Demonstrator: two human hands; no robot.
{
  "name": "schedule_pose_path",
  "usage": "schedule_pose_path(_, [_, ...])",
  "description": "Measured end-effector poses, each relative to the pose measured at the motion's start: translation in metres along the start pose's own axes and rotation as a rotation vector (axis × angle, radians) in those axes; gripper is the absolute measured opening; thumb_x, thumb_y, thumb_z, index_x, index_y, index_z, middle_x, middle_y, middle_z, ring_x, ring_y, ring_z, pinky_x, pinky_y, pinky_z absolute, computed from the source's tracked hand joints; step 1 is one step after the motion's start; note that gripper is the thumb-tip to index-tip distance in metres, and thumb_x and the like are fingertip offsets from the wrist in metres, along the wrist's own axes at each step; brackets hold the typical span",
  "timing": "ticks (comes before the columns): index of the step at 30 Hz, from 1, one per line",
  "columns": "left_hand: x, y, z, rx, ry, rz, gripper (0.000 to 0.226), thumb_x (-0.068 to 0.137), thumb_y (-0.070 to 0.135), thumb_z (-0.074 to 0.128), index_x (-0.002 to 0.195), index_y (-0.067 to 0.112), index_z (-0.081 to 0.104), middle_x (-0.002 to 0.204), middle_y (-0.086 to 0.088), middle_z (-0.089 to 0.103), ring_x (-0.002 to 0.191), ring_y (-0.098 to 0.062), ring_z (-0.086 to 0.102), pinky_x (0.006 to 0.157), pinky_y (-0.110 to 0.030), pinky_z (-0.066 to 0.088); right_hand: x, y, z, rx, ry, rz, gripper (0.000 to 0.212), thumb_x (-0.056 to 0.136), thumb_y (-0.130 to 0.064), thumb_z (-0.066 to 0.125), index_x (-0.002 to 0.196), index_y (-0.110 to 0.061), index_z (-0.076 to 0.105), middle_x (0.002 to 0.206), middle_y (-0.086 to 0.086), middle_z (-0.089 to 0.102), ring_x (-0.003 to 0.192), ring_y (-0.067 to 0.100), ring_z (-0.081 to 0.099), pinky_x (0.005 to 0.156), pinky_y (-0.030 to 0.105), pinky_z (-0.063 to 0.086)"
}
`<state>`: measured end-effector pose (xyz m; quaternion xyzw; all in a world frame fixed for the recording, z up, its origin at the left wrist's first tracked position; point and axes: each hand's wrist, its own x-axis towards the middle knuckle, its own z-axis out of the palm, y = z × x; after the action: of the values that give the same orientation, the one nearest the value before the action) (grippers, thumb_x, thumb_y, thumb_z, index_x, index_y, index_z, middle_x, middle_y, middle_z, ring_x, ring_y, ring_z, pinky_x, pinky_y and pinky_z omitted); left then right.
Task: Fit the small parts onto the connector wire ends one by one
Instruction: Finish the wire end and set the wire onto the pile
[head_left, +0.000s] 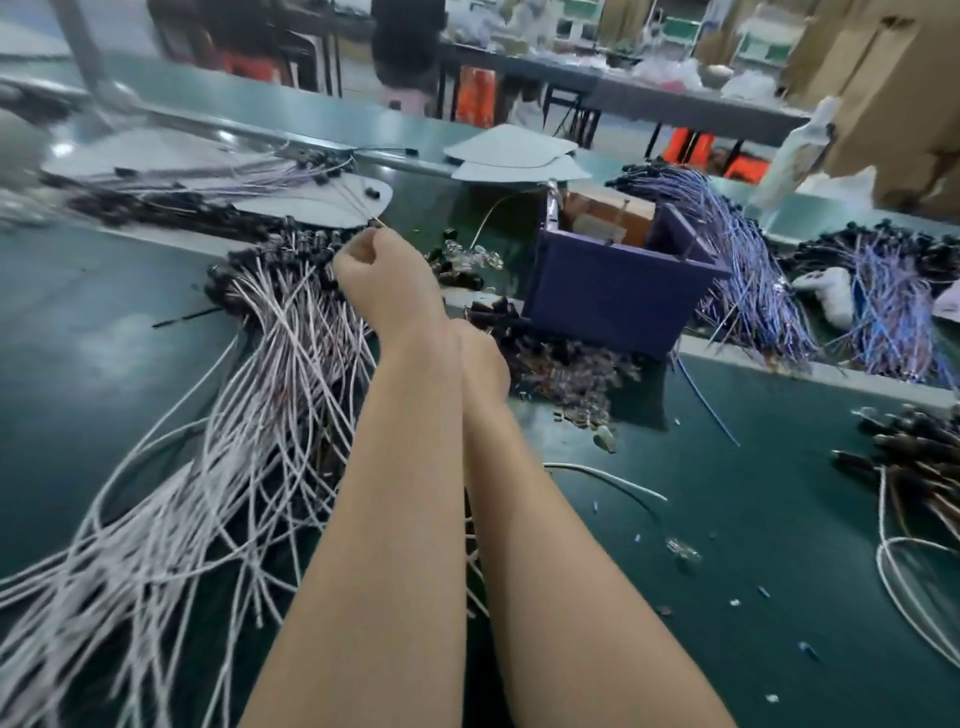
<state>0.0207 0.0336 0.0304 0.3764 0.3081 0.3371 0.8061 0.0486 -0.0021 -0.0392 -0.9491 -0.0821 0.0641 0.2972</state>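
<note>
My left hand (382, 283) is stretched out over the green table (753, 519), fingers curled into a fist. It pinches a thin wire end (377, 223) that pokes out above the knuckles. Below it a large bundle of white wires (280, 405) fans out toward me, its black connector ends (270, 260) heaped at the far side. A pile of small clear and dark parts (566, 374) lies right of my wrists. My right hand (483, 358) lies crossed under my left wrist, so its fingers are hidden.
A purple box (618, 286) stands just beyond the small parts. Bundles of blue and purple wires (753, 291) lie to its right, and dark-tipped wires (914, 457) at the right edge. Grey flat sheets (514, 156) and a bottle (795, 150) sit farther back. Loose scraps dot the table.
</note>
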Motion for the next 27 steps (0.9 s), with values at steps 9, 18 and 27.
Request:
schedule_pose_path(9, [-0.003, -0.008, 0.007, 0.125, -0.061, -0.214, 0.035, 0.094, 0.019, 0.043, 0.123, 0.0, 0.049, 0.116, -0.016, 0.059, 0.094, -0.029, 0.058, 0.07, -0.035, 0.048, -0.022, 0.005, -0.068, 0.863, 0.14, -0.152, 0.007, 0.095, -0.01, 0.053, 0.089, -0.011, 0.052, 0.072, 0.001, 0.065, 0.05, 0.007, 0.057, 0.052, 0.024, 0.052])
schedule_pose_path(18, [-0.064, -0.01, 0.05, 0.058, -0.55, 0.006, 0.03, 0.105, 0.018, 0.031, 0.086, 0.013, 0.054, 0.073, 0.003, 0.07, 0.065, -0.005, 0.066, 0.057, -0.016, 0.05, -0.044, 0.074, -0.133, 0.904, -0.08, -0.275, 0.011, 0.093, -0.017, 0.059, 0.086, -0.014, 0.067, 0.062, -0.002, 0.059, 0.053, 0.007, 0.051, 0.053, 0.018, 0.042])
schedule_pose_path(27, [-0.088, -0.016, 0.068, 0.141, -0.504, 0.391, 0.03, 0.103, 0.022, 0.036, 0.089, 0.013, 0.06, 0.075, 0.005, 0.056, 0.057, 0.0, 0.047, 0.058, -0.02, 0.045, -0.047, 0.149, -0.168, 0.482, 0.198, 0.005, 0.016, 0.094, -0.021, 0.057, 0.09, -0.014, 0.069, 0.068, -0.003, 0.057, 0.069, 0.013, 0.056, 0.065, 0.018, 0.041])
